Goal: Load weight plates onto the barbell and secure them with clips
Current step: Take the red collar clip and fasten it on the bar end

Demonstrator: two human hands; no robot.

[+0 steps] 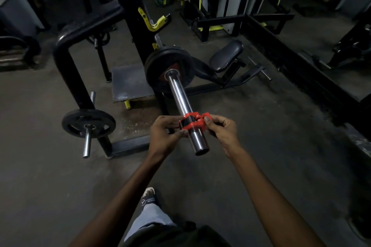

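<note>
You hold the red clip on the bar, near its end

On the left a spare plate (88, 123) sits on a peg, well away. Your left hand (165, 134) pinches one side of the clip (193, 121); your right hand (221, 128) pinches its lever side. The clip wraps the bar (181, 102), far from the plate (169, 68) already loaded. The clip looks light and stiff, the steel smooth, so it should slide easily. Grip both sides and push it up to touch the plate. No boxes or bins here
</note>
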